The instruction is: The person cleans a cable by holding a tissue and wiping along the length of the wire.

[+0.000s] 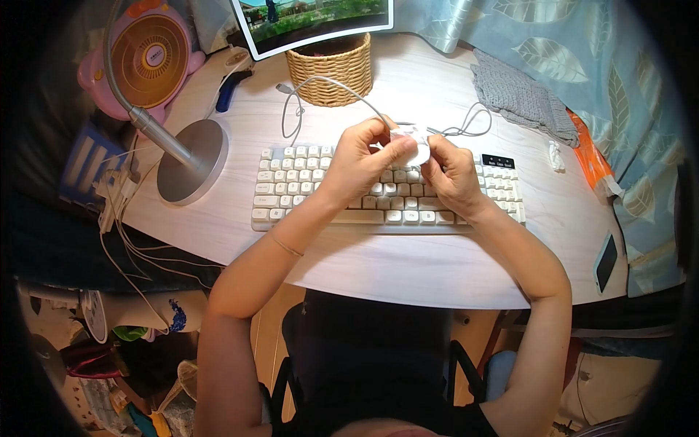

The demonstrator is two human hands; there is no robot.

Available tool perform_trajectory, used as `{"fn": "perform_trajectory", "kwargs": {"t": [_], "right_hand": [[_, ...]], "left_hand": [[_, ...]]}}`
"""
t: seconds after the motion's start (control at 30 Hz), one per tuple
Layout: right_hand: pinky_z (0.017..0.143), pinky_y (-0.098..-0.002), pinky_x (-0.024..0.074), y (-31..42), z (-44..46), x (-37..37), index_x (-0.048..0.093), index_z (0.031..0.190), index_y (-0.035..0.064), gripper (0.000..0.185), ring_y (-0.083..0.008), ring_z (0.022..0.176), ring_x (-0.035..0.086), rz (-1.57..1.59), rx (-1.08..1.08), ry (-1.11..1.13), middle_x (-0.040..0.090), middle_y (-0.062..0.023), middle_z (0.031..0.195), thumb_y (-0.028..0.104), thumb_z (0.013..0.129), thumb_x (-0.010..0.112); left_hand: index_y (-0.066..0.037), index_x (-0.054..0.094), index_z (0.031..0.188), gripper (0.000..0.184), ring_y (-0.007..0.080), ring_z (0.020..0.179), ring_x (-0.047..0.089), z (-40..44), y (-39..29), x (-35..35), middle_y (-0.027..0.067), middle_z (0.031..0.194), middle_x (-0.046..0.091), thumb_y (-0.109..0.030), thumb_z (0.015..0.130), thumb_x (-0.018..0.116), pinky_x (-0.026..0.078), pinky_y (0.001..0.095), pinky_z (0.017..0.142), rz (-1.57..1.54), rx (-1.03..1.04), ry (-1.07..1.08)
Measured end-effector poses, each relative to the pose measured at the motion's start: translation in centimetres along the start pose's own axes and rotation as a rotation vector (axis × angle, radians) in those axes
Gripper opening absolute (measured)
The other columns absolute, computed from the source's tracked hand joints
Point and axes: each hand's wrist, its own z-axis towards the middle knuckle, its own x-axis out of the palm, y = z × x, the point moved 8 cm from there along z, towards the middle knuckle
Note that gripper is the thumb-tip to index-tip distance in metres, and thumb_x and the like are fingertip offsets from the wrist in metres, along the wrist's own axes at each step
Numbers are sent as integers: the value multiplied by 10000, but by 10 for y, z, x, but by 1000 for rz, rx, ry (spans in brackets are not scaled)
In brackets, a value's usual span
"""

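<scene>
Above the keyboard, my left hand [364, 159] is closed around a small white rounded object [419, 152], thumb lying across it. A crumpled white tissue [409, 132] shows at its top. My right hand [453, 172] pinches at the right side of the same object, its fingers partly hidden. The object's exact kind cannot be made out. A grey cable [342, 81] with a USB plug arcs down behind my left hand; where it ends is hidden. Beneath both hands lies a cream and beige keyboard [291, 186], partly covered by them.
Left stand a lamp base [191, 171], a pink heater [149, 58] and a power strip [116, 197]. A wicker basket [331, 73] sits below the screen [313, 25]. At right are grey knitted cloth [520, 95], crumpled tissue [556, 156], an orange bag [590, 153] and a phone [605, 262].
</scene>
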Motion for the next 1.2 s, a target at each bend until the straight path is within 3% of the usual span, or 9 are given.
{"fn": "perform_trajectory", "kwargs": {"t": [0.03, 0.17, 0.23, 0.63, 0.93, 1.2], "right_hand": [[402, -234, 370, -2, -1, -1, 524, 857, 8, 106, -90, 426, 485, 10, 13, -15, 522, -53, 537, -18, 764, 481], [421, -221, 374, -4, 0, -1, 512, 846, 2, 114, -85, 447, 488, 40, 80, -20, 511, -41, 529, -37, 759, 451], [425, -217, 376, 0, 1, 0, 517, 847, 2, 114, -77, 453, 485, 49, 13, -29, 511, -35, 533, -34, 763, 449], [424, -201, 371, 1, 4, -3, 545, 851, 18, 79, -52, 454, 462, 91, 34, -45, 504, -11, 543, 70, 814, 500], [431, -204, 358, 6, 4, 0, 556, 784, 15, 72, -60, 462, 447, 11, -1, -26, 510, -18, 548, 72, 804, 516], [438, -222, 370, 4, 3, -1, 547, 766, 15, 81, -80, 467, 461, -5, 14, -28, 505, -31, 542, 78, 805, 513]], "left_hand": [[-28, 553, 793, 88, 19, 639, 488, -1, 0, 4, -5, 724, 541, -113, 784, 573, 396, 123, 503, -23, -16, 61], [-19, 566, 801, 98, 26, 646, 493, 1, 2, 2, -7, 751, 537, -112, 775, 585, 401, 126, 505, -77, -26, 78], [-18, 571, 812, 104, 26, 655, 494, 1, 1, 2, -7, 766, 534, -112, 770, 592, 405, 127, 508, -81, -15, 70], [-26, 569, 834, 120, 83, 716, 525, -4, 9, 10, 25, 822, 550, -133, 780, 580, 454, 205, 627, -437, -221, 31], [-14, 567, 811, 131, 76, 645, 518, -3, 6, 5, 24, 716, 558, -140, 778, 585, 450, 205, 589, -306, -163, 45], [-2, 572, 814, 146, 76, 626, 514, -3, -3, 4, 24, 719, 548, -145, 789, 574, 446, 199, 566, -167, -40, 34]]}}
